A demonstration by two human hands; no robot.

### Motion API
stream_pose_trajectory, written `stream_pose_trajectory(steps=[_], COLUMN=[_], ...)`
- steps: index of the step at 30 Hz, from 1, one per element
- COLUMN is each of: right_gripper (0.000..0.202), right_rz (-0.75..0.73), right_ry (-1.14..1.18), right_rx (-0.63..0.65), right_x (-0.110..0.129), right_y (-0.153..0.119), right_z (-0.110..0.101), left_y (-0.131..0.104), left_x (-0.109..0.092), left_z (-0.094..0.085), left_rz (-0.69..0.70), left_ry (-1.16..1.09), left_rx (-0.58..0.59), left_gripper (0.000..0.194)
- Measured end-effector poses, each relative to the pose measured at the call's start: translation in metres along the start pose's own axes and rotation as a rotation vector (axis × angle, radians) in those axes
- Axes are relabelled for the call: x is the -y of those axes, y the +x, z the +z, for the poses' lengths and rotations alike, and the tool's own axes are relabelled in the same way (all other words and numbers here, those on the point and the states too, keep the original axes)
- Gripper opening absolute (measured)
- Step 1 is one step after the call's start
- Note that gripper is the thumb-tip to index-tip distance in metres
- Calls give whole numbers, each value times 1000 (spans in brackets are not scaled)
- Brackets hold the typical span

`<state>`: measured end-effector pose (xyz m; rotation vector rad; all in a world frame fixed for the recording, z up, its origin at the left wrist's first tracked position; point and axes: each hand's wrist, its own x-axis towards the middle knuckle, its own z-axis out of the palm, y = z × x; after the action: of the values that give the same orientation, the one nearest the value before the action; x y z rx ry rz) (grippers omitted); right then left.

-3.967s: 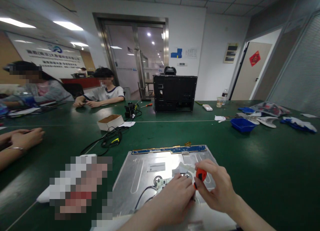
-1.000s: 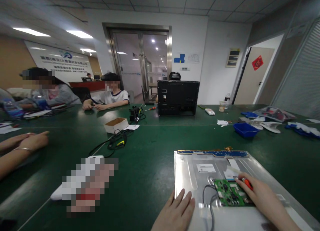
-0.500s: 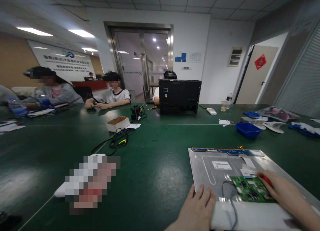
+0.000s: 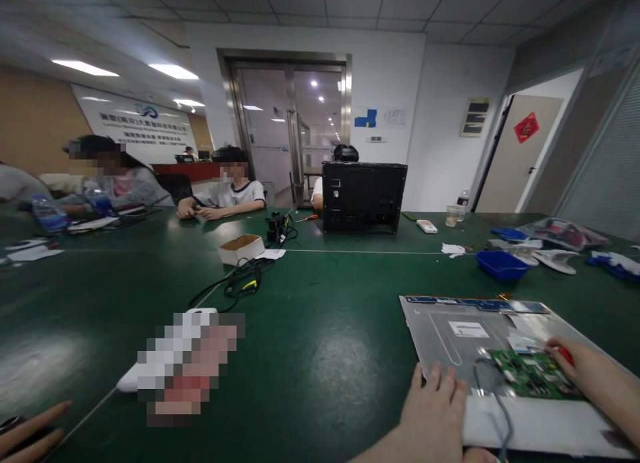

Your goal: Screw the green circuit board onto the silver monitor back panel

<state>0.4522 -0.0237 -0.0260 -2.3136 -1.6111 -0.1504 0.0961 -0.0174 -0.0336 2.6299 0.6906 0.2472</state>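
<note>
A silver display panel (image 4: 430,323) lies back side up on the green table, with a blue board strip along its far edge. My left hand (image 4: 435,406) rests on its near left corner, fingers stretched out and slightly spread. On the panel sits a green circuit board (image 4: 533,376) with a grey cable (image 4: 505,416) running off its left side. My right hand (image 4: 585,369) is closed around a red-handled screwdriver (image 4: 566,355) over the board's far right part, close to a white ribbon connector. The screwdriver's tip is hidden by the hand.
A blue tray (image 4: 503,266) stands beyond the panel. A white box (image 4: 241,251), black cables (image 4: 245,283) and a black monitor-like case (image 4: 365,197) are further off. Another person's fingers (image 4: 37,429) show at bottom left. Several people sit around the table.
The panel with its board has shifted right in view, and both my hands have shifted with it. Another person's fingers have come in at the bottom left. The camera has turned slightly.
</note>
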Motion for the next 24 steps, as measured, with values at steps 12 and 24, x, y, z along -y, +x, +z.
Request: stream_pose_trajectory(steps=[12,24], right_gripper=[22,23], right_rz=[67,-120], right_ry=[365,232], right_rx=[156,78], right_x=[-72,-61], right_y=[-33,-38], right_z=[8,8], left_y=[17,16], left_x=[-15,-15], left_z=[-11,-15], left_rz=[-22,-18], left_ry=[6,-25], left_rx=[40,43], left_gripper=[84,84])
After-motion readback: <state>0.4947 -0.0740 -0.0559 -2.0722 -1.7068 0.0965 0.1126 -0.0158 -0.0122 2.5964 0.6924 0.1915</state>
